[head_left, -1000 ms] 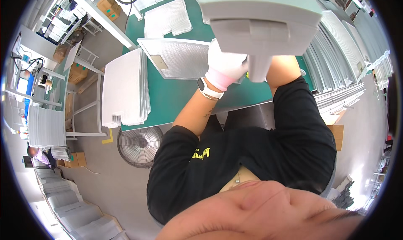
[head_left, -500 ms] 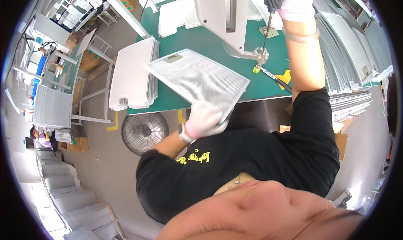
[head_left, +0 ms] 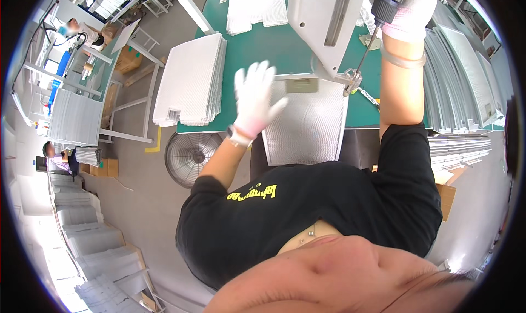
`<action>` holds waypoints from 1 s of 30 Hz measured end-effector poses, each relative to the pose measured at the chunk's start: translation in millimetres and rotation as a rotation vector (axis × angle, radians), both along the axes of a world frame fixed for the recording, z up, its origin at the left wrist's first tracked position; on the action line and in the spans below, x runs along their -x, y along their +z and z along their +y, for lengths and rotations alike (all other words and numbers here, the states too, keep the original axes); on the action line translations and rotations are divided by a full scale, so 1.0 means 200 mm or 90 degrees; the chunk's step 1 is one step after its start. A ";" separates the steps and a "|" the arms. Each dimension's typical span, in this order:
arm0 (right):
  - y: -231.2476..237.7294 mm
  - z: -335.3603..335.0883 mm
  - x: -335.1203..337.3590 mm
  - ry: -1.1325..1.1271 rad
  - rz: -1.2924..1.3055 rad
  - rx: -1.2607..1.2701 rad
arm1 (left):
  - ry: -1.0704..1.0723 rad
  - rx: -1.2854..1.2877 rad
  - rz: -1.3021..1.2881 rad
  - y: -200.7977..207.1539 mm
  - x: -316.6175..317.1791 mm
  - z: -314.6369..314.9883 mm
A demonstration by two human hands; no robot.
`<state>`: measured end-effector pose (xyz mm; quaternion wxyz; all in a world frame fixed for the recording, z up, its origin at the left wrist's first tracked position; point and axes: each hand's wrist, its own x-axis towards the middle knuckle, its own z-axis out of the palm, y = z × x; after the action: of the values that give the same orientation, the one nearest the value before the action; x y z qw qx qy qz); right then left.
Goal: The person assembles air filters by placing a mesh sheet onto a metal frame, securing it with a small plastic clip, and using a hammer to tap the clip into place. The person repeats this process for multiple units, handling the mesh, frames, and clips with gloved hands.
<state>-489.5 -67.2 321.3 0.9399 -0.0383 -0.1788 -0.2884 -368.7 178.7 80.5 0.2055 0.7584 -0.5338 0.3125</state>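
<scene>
A framed metal mesh panel (head_left: 307, 127) lies partly on the green table, its near end reaching over the edge toward my body. A small olive-grey plate (head_left: 302, 85) sits at its far end. My left hand (head_left: 256, 96), in a white glove, is open with fingers spread, beside the panel's left edge. At the upper right, my gloved right hand (head_left: 415, 14) is closed round a power drill (head_left: 386, 5), partly cut off by the picture's edge. The long bit points down to a clear guide (head_left: 353, 80) at the panel's far right corner.
A pale grey machine arm (head_left: 323, 23) stands over the table (head_left: 260, 47). Mesh sheets (head_left: 192, 77) are stacked at the left, others (head_left: 255, 9) at the back. Panels (head_left: 455, 72) stand in rows at the right. A floor fan (head_left: 194, 157) is below; co-workers are far left.
The mesh panel has turned from slanted to nearly straight and shifted right, under the drill guide. My left hand has let go of it and moved up with fingers spread. The drill remains in my right hand.
</scene>
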 end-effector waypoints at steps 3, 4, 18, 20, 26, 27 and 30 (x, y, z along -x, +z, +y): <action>-0.03 0.07 -0.04 -0.235 0.014 0.110 | -0.042 -0.099 0.113 -0.08 -0.03 -0.26; -0.07 0.07 -0.06 -0.411 -0.004 0.276 | -0.046 -0.136 0.149 -0.09 -0.02 -0.31; -0.42 0.12 0.02 -0.392 0.162 0.471 | -0.152 0.049 0.151 0.07 0.45 -0.09; -0.38 0.21 0.07 -0.333 0.165 0.445 | -0.142 0.056 0.146 0.08 0.47 -0.06; -0.45 0.27 0.05 -0.321 0.157 0.435 | -0.142 0.053 0.186 0.09 0.48 -0.05; -0.45 0.26 0.05 -0.309 0.155 0.445 | -0.140 0.050 0.180 0.09 0.48 -0.04; -0.50 0.20 0.06 -0.279 0.084 0.515 | -0.151 0.047 0.172 0.08 0.46 -0.05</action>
<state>-500.7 -26.7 220.3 0.7755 -0.4569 -0.2047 -0.3846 -461.6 169.3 95.6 0.3384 0.7170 -0.5754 0.2008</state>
